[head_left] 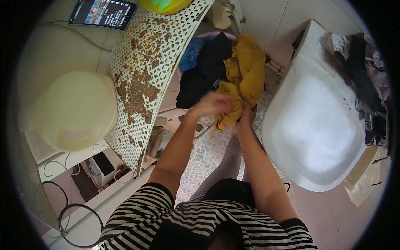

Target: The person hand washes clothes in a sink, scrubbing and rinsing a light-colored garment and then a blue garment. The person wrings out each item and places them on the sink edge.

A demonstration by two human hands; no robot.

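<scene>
A mustard-yellow garment [250,68] hangs bunched in front of me. My right hand [246,117] grips its lower edge, the fingers partly hidden by the fabric. Against the left side of the cloth, my left hand [217,103] is motion-blurred, and I cannot tell if it holds any of it. Just beyond my left hand, a black garment [207,68] and a blue cloth [190,53] lie over a pink basin [229,35], most of which they cover.
To my right is a white washbasin [272,134] filled with foam, with dark clothes [362,72] along its far side. At left stands a rusty perforated panel [140,84], with a yellow bowl [170,7], a smartphone [101,14] and a pale plastic tub [75,109] nearby. Patterned tiles [200,168] cover the floor.
</scene>
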